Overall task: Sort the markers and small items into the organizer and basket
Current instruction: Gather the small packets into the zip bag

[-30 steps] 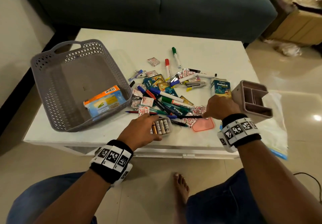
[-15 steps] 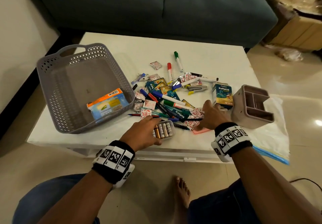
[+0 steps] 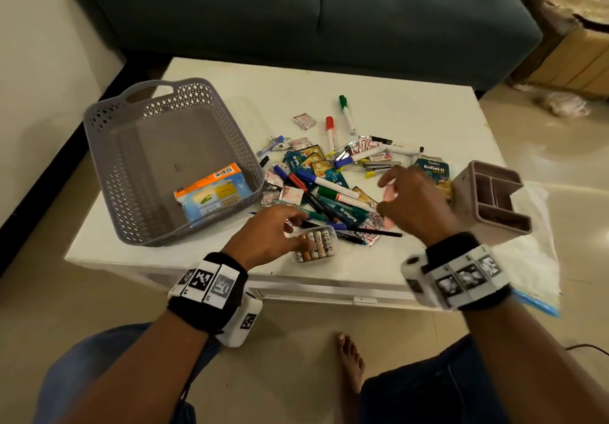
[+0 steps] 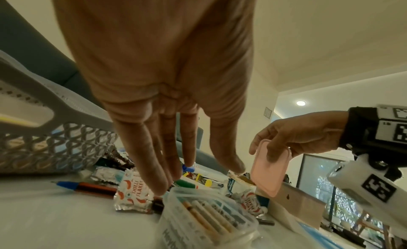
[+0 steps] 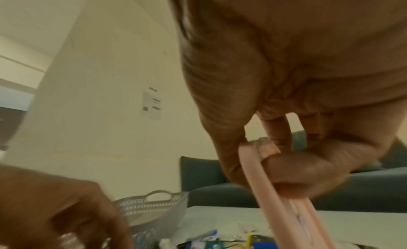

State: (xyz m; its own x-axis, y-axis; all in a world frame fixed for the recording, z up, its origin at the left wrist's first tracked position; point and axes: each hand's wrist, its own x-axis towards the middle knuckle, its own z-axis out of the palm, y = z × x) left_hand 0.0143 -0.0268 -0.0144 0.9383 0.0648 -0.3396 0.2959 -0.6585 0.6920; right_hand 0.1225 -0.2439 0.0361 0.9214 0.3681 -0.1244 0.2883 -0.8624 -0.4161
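A pile of markers [image 3: 329, 189], pens and sachets lies mid-table between the grey basket [image 3: 108, 146] and the pinkish organizer [image 3: 478, 225]. My right hand [image 3: 415, 202] pinches a pink lid [image 3: 390, 192] between thumb and fingers, held above the pile; the lid [image 4: 268, 167] [image 5: 286, 191] hangs clear of the table. My left hand [image 3: 273, 235] hovers over a clear box [image 3: 316, 244] of small sticks near the front edge. Its straight fingers [image 4: 158, 174] reach down to the box [image 4: 204, 218] rim, and the thumb stays off it.
An orange-and-blue packet [image 3: 211, 192] lies in the basket. A clear plastic bag [image 3: 534, 258] sits under the organizer and hangs over the table's right edge. A dark sofa [image 3: 296, 11] stands behind the table, and cardboard boxes [image 3: 576, 51] stand at the far right. A bare foot [image 3: 351, 357] is below the front edge.
My right hand has picked the pink lid up from the table beside the clear box and raised it over the pile. The left hand has stayed at the clear box.
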